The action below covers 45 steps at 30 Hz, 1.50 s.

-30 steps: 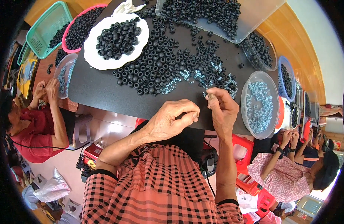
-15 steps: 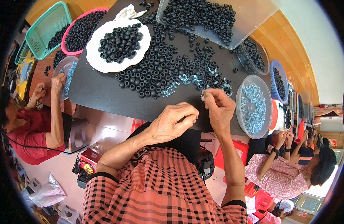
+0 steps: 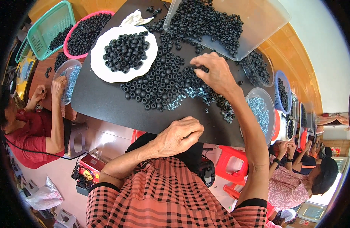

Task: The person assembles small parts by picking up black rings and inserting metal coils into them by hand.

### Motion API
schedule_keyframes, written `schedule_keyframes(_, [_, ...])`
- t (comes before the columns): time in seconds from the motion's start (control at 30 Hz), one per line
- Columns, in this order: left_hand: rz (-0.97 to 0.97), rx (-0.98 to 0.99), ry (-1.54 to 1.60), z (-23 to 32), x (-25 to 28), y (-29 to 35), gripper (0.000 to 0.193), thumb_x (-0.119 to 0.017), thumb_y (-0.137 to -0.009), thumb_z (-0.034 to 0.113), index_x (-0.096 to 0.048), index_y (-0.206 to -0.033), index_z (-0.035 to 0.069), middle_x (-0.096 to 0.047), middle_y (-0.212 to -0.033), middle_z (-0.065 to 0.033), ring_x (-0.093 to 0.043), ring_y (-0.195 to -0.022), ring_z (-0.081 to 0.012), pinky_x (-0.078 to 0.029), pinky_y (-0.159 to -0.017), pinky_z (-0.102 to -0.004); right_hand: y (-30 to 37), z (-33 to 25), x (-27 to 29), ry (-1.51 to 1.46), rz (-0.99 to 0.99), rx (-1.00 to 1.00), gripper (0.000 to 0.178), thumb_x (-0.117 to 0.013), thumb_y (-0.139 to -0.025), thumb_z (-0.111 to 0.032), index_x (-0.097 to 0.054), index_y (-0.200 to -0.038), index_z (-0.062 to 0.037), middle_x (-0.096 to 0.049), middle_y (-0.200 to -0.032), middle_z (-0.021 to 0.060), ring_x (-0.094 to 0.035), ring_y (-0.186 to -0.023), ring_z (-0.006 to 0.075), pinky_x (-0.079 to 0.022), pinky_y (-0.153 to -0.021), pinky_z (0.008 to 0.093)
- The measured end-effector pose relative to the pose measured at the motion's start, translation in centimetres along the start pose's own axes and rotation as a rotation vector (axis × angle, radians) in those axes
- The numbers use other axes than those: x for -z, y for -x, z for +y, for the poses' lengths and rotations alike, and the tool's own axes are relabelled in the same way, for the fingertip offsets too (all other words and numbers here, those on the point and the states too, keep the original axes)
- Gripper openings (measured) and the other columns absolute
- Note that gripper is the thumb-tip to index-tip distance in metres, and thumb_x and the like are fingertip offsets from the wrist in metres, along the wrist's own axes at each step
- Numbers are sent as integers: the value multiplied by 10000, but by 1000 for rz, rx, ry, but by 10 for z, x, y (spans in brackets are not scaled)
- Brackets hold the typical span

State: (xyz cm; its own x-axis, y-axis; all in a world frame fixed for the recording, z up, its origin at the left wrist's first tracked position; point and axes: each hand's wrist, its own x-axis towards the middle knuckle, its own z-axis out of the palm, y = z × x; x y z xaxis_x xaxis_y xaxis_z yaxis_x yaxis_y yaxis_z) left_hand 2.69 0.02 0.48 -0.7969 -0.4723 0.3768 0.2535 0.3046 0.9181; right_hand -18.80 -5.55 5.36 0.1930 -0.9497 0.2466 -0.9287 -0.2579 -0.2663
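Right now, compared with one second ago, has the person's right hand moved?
Yes: judged against the table, the right hand has moved forward, over the black beads.

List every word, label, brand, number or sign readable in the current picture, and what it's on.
No text is readable.
Red box on the floor: pale and yellow marks, too small to read.
White bag on the floor: faint marks, too blurred to read.
Red patch on the far-right wall: too small to tell if it's a sign.
White plate, black beads: no lettering visible.
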Motion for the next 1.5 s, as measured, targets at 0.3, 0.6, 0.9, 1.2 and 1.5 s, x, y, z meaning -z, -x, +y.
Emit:
schedule_keyframes(0.3, [-17,107,73,3,4,0,67,-539,-878,14,-586,-893,-32,-621,-809,-79,-615,-814,-197,-491,-750,-324,-6,2,-4,4,-7,6,232,-666,-687,-68,-646,-918,-52,-639,-792,86,-598,-787,258,-482,-728,377])
schedule_keyframes(0.6, [365,275,537,3,8,-4,143,-513,-963,92,-538,-1065,-5,-599,-903,-31,-592,-860,-102,-475,-812,-254,52,-65,14,-163,241,-48,253,-678,-663,-33,-637,-907,-91,-622,-813,39,-601,-784,214,-448,-719,334])
schedule_keyframes(0.9, [349,302,372,4,5,-10,196,-565,-941,100,-614,-1093,-12,-605,-922,11,-552,-859,-57,-458,-792,-215,92,-91,6,-233,384,-58,273,-696,-692,11,-639,-952,-50,-647,-915,62,-611,-816,218,-478,-749,319])
schedule_keyframes(1.2, [288,351,308,0,-10,-4,211,-580,-915,58,-622,-1112,-3,-613,-891,16,-558,-825,-51,-453,-740,-197,122,-87,-2,-433,464,-161,189,-684,-732,38,-657,-914,-5,-654,-889,87,-630,-746,174,-509,-668,277])
schedule_keyframes(1.5, [311,369,344,0,-13,-1,182,-578,-903,14,-614,-1082,2,-572,-859,36,-531,-794,-36,-435,-726,-187,134,-92,-2,-481,484,-205,156,-693,-762,11,-655,-909,-26,-653,-868,66,-636,-706,154,-470,-683,288])
